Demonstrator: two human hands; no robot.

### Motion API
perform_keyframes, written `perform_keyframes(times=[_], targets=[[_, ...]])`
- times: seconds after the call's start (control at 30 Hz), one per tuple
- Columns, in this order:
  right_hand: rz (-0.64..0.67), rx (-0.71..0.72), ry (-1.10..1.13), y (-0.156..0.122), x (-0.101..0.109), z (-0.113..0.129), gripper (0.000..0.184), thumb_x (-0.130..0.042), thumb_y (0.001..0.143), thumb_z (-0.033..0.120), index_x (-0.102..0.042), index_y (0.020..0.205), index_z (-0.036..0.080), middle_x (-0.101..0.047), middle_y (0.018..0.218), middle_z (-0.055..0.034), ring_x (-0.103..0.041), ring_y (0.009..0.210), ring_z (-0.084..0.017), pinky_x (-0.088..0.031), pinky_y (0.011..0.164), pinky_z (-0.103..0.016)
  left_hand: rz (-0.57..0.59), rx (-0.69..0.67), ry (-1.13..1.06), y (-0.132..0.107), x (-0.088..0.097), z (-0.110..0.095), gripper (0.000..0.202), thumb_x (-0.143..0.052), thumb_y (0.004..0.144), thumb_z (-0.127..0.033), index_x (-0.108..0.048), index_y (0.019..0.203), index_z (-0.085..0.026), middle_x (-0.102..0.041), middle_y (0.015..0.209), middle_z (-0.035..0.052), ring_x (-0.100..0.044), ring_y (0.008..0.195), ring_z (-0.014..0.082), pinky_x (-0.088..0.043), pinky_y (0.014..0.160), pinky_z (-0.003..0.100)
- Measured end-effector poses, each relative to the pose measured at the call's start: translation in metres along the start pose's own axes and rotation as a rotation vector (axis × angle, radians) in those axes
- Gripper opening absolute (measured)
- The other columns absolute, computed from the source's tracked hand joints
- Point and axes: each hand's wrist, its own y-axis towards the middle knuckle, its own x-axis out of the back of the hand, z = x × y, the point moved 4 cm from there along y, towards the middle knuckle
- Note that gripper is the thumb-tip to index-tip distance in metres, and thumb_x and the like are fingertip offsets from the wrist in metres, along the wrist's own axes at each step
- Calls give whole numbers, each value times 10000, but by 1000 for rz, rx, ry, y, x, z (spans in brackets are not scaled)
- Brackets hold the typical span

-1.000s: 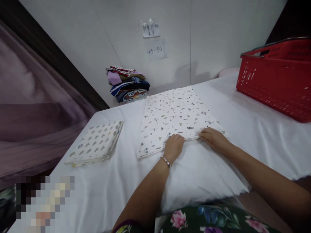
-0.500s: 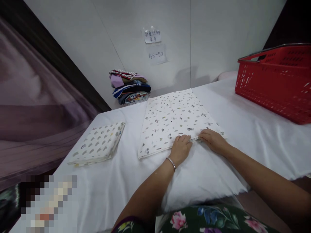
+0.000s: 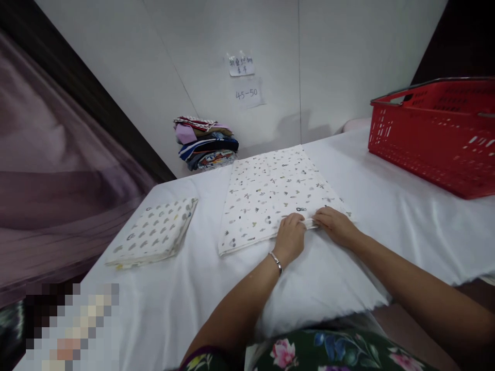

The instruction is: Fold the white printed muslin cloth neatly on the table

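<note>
A white patterned cloth (image 3: 270, 190) lies flat in a long folded strip on the white-covered table (image 3: 386, 206). Both hands rest at its near edge, close together. My left hand (image 3: 291, 238), with a bracelet at the wrist, has its fingers curled on the cloth's near hem. My right hand (image 3: 335, 224) pinches the same hem just to the right, fingertips almost touching the left hand. A second, smaller folded patterned cloth (image 3: 154, 232) lies to the left, apart from both hands.
A red plastic basket (image 3: 436, 134) stands at the right on the table. A stack of folded coloured fabrics (image 3: 204, 141) sits at the back against the wall, under two paper notes (image 3: 243, 80). A purple curtain (image 3: 58, 170) hangs at the left.
My left hand has slid right along the cloth's near edge, closing the gap to my right hand. The view has shifted slightly.
</note>
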Motion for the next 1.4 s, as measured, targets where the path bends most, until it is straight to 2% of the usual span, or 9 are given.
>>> perform_keyframes(times=[0.1,0.27,0.53,0.73,0.93,1.0,1.13,1.27,1.4], targets=[[29,13,13,-1,-2,1,252,-375,929,205,-623,916,161,-589,912,-93,-518,851,-195,-434,694,-301,-18,102,-93,-5,2,2,150,-443,833,-74,-551,822,-177,-524,1120,58,-435,1088,187,-388,906,363],[83,48,49,-6,-4,1,275,-367,933,232,-632,921,156,-596,912,-107,-524,844,-197,-441,707,-329,-8,149,-148,-5,0,4,156,-433,833,-69,-534,796,-183,-537,1104,57,-450,1078,182,-390,919,370],[117,76,14,-11,-8,3,238,-471,888,295,-603,1028,154,-599,967,-115,-533,891,-224,-436,755,-369,-14,134,-142,-5,0,4,155,-427,839,-76,-536,817,-184,-539,1107,66,-453,1083,186,-389,923,382],[89,46,-83,-11,-11,-2,248,-384,925,205,-609,1023,170,-607,965,-100,-541,876,-214,-422,737,-344,2,109,-129,-5,-1,2,142,-448,850,-106,-565,843,-185,-553,1088,54,-461,1059,183,-392,909,370],[98,27,-99,-13,-3,-3,240,-390,910,159,-618,984,167,-607,913,-97,-540,841,-207,-408,716,-329,52,47,-44,-6,-3,1,124,-569,826,-249,-587,944,-215,-541,1146,45,-449,1095,202,-377,924,397],[96,25,-103,-13,-1,-3,239,-392,909,158,-621,977,165,-607,919,-101,-539,856,-210,-406,724,-328,51,31,7,-6,-3,1,133,-568,823,-231,-590,953,-215,-540,1156,54,-451,1099,214,-380,914,409],[94,25,-118,-15,-3,-3,262,-371,916,159,-628,968,171,-611,932,-97,-542,853,-208,-405,726,-329,22,-39,85,-5,-2,-2,175,-440,865,-118,-598,855,-193,-564,1111,60,-465,1076,203,-384,896,392],[106,21,-137,-17,-7,-5,260,-377,921,179,-626,994,183,-614,940,-87,-542,847,-204,-406,726,-324,15,-100,94,-7,-2,-4,211,-387,886,-109,-579,839,-182,-582,1067,51,-479,1032,190,-385,873,369],[95,17,-131,-18,-5,-3,286,-355,928,179,-632,999,179,-617,946,-93,-546,853,-207,-407,723,-328,5,-29,21,-8,-3,0,157,-422,878,-127,-566,856,-186,-605,1041,29,-506,979,171,-393,835,347]])
